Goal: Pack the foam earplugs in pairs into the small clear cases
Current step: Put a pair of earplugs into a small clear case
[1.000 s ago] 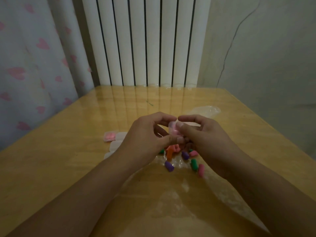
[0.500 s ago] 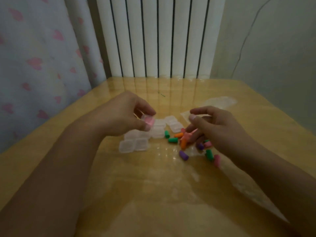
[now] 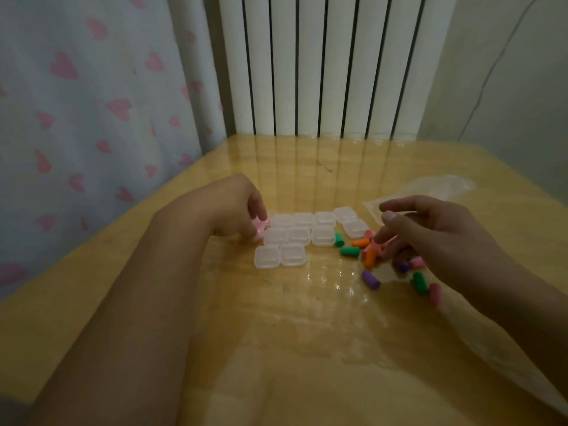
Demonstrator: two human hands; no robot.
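Several empty small clear cases lie in rows in the middle of the wooden table. My left hand grips a case filled with pink earplugs, low at the left end of those rows. Loose foam earplugs lie to the right: a green one, an orange one, a purple one and a pink one. My right hand hangs over this pile with loosely curled fingers, its fingertips down among the earplugs, and plainly holds nothing.
A clear plastic bag lies flat at the back right of the table. A white radiator stands behind the table, and a curtain with pink hearts hangs along its left edge.
Both hands held the pink-filled case together, then parted. My left hand carried the case left and down beside the empty cases; my right hand dropped over the earplug pile.
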